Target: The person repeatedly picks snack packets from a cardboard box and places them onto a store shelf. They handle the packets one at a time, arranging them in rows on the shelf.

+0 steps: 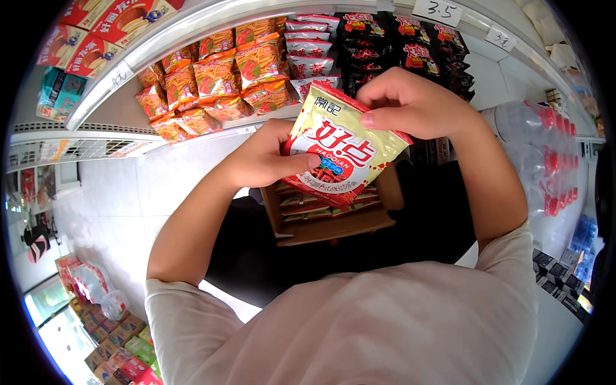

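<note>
A red and pale-yellow plastic snack packet [337,144] is held up in front of me, tilted, its printed face towards me. My left hand [269,156] grips its lower left side, thumb across the front. At the upper right edge, my right hand [409,103] pinches the packet between thumb and fingers. Below it on my lap sits an open cardboard box [337,228], partly hidden by the packet. Inside lie several similar packets [305,210] in layers.
Ahead, a shelf holds orange snack bags [216,74], white-and-red packets [308,65] and black packets [414,53]. Handwritten price cards [437,11] line the shelf edge above. Shrink-wrapped bottles with red caps [534,154] stand at right. Stacked cartons [120,337] are at lower left.
</note>
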{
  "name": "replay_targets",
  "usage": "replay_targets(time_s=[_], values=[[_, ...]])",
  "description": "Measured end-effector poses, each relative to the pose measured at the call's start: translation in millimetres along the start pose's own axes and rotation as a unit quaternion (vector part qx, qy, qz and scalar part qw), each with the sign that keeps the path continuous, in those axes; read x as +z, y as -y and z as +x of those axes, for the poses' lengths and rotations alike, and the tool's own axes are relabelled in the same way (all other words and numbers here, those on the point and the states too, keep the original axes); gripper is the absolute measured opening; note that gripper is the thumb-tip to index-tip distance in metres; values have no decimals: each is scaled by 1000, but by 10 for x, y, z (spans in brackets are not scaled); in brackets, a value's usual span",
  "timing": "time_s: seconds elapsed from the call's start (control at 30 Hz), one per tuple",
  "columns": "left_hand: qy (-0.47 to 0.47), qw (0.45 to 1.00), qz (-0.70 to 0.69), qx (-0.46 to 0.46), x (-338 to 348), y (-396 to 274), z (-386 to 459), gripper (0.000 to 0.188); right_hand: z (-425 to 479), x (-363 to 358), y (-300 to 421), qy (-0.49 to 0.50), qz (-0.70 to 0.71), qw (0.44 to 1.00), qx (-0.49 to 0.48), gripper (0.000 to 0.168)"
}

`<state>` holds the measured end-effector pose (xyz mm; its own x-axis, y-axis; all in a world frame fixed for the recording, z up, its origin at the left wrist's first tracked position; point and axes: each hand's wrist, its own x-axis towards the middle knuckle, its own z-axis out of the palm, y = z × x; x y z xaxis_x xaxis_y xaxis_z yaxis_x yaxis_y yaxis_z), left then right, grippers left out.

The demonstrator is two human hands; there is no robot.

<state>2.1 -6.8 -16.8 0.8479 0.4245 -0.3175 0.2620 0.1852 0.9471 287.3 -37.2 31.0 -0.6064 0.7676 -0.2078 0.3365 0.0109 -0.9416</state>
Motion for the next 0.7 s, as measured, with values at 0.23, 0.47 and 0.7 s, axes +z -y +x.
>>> replay_targets(time_s=[0.23,0.47,0.7], values=[[-37,999,7,4,153,60,86,30,175,300,-189,-108,4,993,46,32],[-151,973,-174,7,-54,51,61,29,159,200,-133,-257,255,929,75,34],[-253,911,-323,45,-192,87,65,26,197,220,-178,-238,416,875,66,31]])
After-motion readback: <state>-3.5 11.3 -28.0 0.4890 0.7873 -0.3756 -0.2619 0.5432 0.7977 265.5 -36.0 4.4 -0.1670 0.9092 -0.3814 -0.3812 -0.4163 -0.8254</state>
